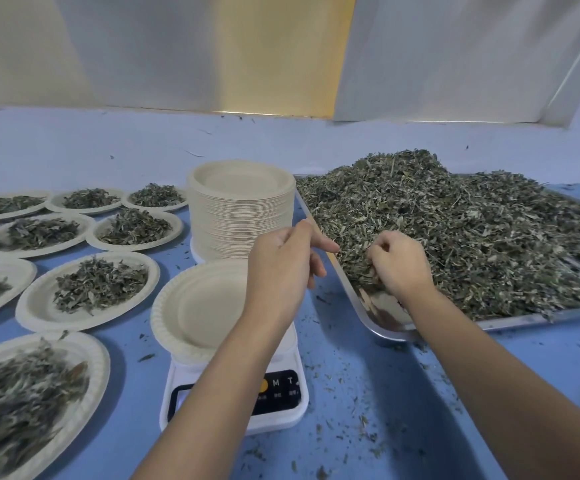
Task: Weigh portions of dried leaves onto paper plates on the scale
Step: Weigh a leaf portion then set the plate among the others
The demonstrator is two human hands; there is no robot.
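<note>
An empty paper plate (195, 306) sits on the white scale (278, 403) at the table's front centre. A big heap of dried leaves (472, 230) fills a metal tray (378, 327) to the right. My right hand (395, 265) digs into the near left edge of the heap, fingers curled round a clump of leaves. My left hand (281, 268) hovers above the plate's right rim, near the tray's edge, with loose fingers and nothing in it. My left forearm hides part of the scale's display.
A tall stack of empty paper plates (241, 206) stands behind the scale. Several plates filled with leaves (98, 289) cover the blue table (368, 393) on the left. Leaf crumbs lie scattered near the tray. A wall runs along the back.
</note>
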